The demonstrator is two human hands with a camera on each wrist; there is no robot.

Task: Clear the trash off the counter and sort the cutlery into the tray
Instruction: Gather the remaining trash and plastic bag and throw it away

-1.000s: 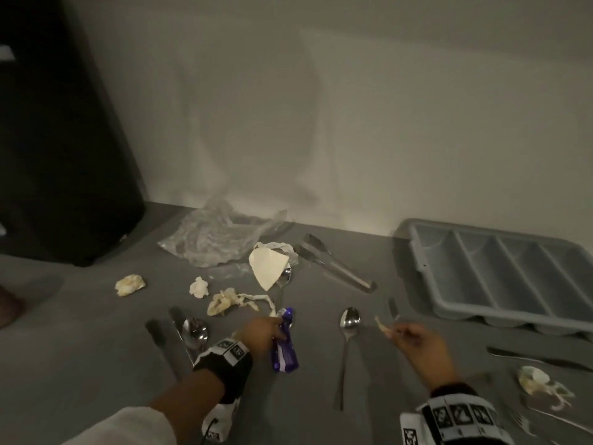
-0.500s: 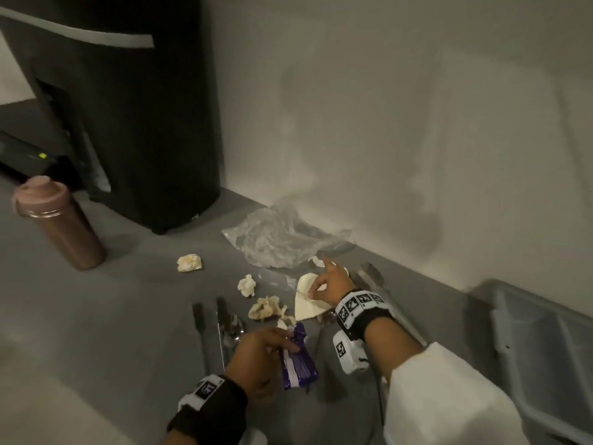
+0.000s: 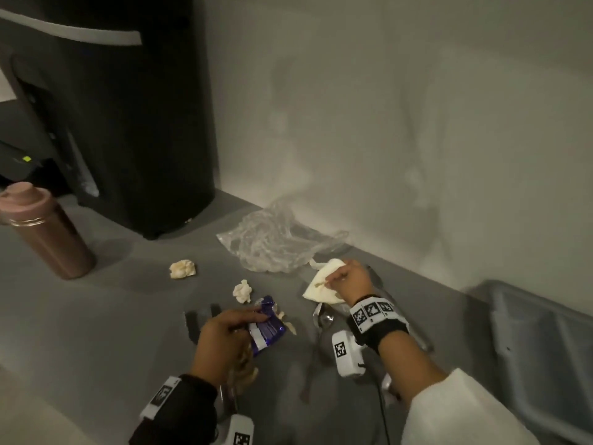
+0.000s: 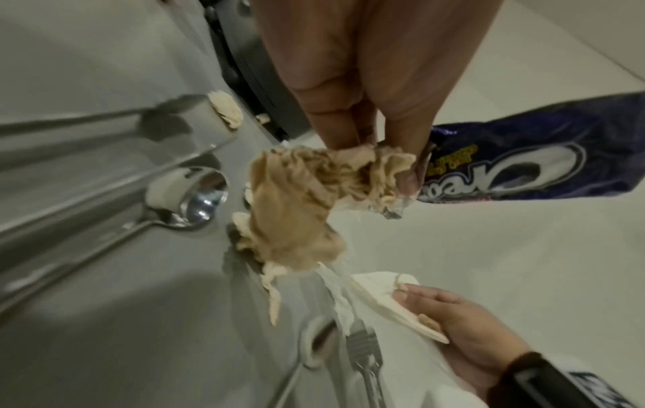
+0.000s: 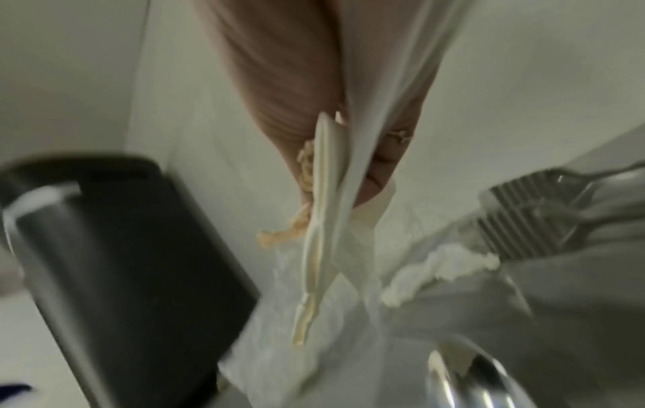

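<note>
on the grey counter the left hand grips a blue wrapper and crumpled tissue; the right hand pinches a white napkin. two tissue wads, a plastic bag and spoons remain, so the cutlery tray appears unfilled.

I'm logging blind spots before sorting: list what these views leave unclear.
- Grey plastic cutlery tray: head view, cut off by right edge; contents unseen.
- Steel spoon: head view, handle partly behind right hand.
- Ribbed metal tongs: right wrist view, motion-blurred.
- Black-handled knives: head view, partly behind left hand.

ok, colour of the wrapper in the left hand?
Dark blue-purple wrapper with white lettering; clearest in left wrist view.
</note>
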